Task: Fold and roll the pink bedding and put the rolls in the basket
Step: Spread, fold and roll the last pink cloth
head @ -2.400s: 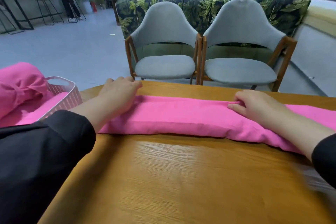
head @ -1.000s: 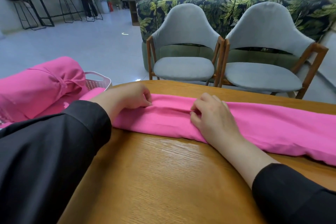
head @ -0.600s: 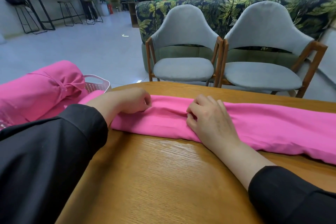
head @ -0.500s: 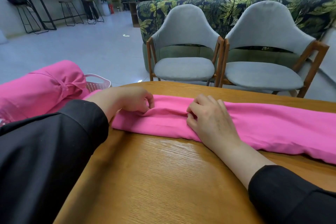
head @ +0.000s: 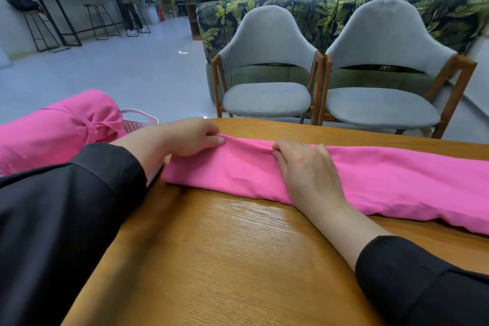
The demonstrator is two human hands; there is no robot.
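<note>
A long pink strip of folded bedding lies across the wooden tabletop, running from its left edge off the right side of the view. Both hands sit on the left part of the strip. The left hand has its fingers curled, pinching the far edge of the cloth near the strip's left end. The right hand lies over the strip just to the right, palm down, its fingertips curled over the far edge and gripping a ridge of cloth there.

Compared with 2.4 seconds ago, the hands are much closer together: then the right hand rested far out along the strip and both lay flatter on it. Since half a second ago the hands have hardly shifted; the left hand's pinch sits slightly higher on the edge, and the cloth between the two hands is lifted into a small raised fold. The strip itself has stayed where it was on the tabletop.

To the left, beyond the tabletop's edge, a finished pink roll rests in a pale plastic basket, as before. Two grey chairs stand side by side behind the tabletop, in front of a leaf-patterned sofa.
</note>
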